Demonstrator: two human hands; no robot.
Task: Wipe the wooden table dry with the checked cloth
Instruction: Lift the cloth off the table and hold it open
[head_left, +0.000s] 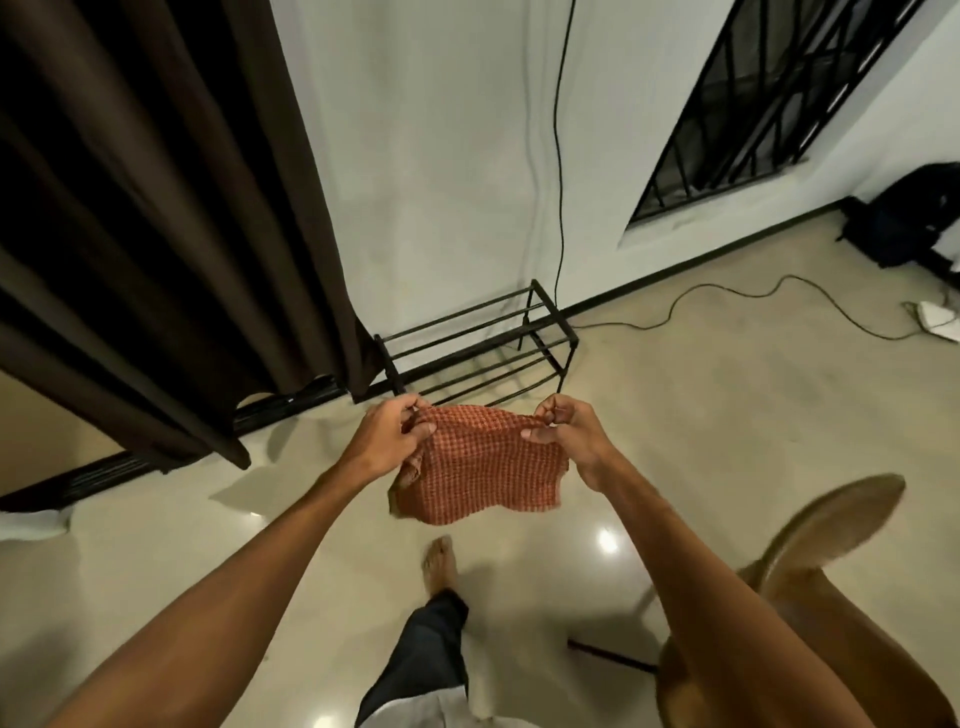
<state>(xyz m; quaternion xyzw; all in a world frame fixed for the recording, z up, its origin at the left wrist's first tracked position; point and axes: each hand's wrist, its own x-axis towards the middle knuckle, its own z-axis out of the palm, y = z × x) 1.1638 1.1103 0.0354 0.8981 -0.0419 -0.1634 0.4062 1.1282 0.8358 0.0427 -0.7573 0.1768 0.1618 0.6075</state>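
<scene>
An orange-red checked cloth (480, 467) hangs in the air in front of me, spread between both hands above the floor. My left hand (392, 434) pinches its upper left corner. My right hand (566, 434) pinches its upper right corner. The lower edge of the cloth hangs loose and a little crumpled. A wooden chair (831, 525) is blurred at the lower right, partly behind my right forearm. No wooden table shows in this view.
A black metal shoe rack (478, 348) stands against the white wall ahead. Dark brown curtains (156, 234) hang at the left. A cable (727, 301) trails over the glossy floor toward a black bag (909, 218) at the right. My bare foot (441, 566) is below the cloth.
</scene>
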